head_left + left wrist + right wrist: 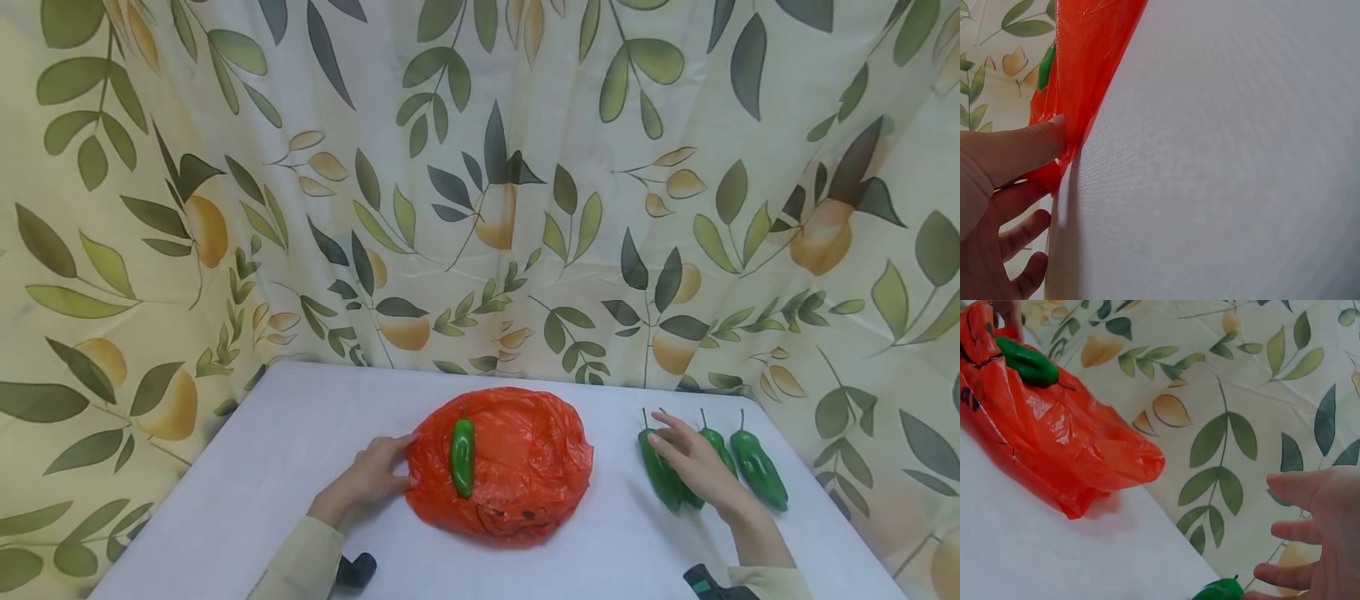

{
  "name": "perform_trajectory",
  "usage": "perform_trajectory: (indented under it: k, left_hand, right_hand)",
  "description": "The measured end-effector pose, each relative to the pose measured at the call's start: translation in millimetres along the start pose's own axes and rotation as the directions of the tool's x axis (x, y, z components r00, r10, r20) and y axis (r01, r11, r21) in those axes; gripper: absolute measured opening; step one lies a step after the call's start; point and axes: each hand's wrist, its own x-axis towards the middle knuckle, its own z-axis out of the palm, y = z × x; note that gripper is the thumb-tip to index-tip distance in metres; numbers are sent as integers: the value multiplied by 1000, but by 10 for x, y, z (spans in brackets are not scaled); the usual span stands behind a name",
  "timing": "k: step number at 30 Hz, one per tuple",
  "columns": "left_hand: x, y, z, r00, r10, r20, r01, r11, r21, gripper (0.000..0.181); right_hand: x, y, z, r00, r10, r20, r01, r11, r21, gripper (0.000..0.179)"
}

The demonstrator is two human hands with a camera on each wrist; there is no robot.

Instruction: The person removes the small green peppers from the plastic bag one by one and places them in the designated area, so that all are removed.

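Note:
A red plastic bag (517, 442) lies spread flat on the white table, with one green pepper (462, 457) on its left part. My left hand (369, 473) pinches the bag's left edge between thumb and forefinger; the left wrist view shows the red film (1094, 56) between them and the other fingers spread. To the right, my right hand (701, 465) hovers over a row of several green peppers (757, 468), partly hiding the middle ones. Its fingers are apart and hold nothing. In the right wrist view, one pepper (1221, 590) shows just below the fingers.
The white table (300, 433) ends at the back and sides against a hanging cloth (465, 275) printed with leaves and fruit. Dark straps of the wrist cameras (356, 571) sit by both sleeves. Dark printing marks the bag's front edge.

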Motion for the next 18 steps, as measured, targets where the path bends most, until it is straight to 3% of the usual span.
perform_trajectory:
  k: [18]
  left_hand:
    - [-6,-16,24,1000,11,3,-11,1000,0,73]
  right_hand:
    - [56,54,36,997,78,-25,-79,994,-77,81]
